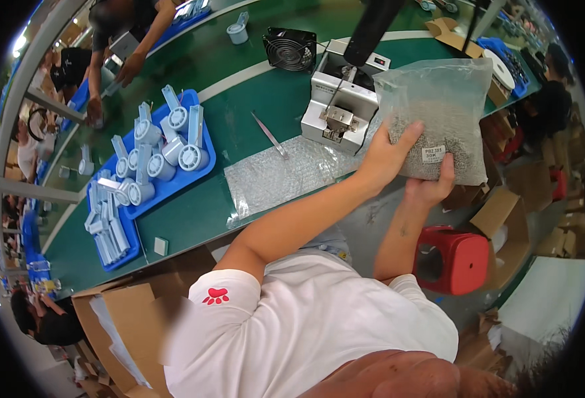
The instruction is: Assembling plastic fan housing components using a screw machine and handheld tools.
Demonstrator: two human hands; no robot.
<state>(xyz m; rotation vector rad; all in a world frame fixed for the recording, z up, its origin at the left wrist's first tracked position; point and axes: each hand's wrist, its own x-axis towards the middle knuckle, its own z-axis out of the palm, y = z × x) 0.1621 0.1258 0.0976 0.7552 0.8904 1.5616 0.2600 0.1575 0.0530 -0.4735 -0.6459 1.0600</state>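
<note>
Both my hands hold up a clear plastic bag (465,113) at the right of the bench. Its lower part bulges with tiny grey metal pieces, too fine to tell apart, and it carries a small white label. My left hand (390,151) grips the bag's left side, thumb across the front. From below, my right hand (432,187) supports the bottom edge, with a finger near the label. Just left of the bag stands a silver benchtop machine (339,99) with a metal block at its front. Tweezers (269,134) lie with their tip end on bubble wrap (259,176).
Blue trays (166,197) at the left hold several light-blue handled plastic parts. A black fan (290,50) stands behind the machine. A small white block (161,247) lies near the bench edge. Below are a red stool (468,262) and cardboard boxes (511,219). Another person works across the bench.
</note>
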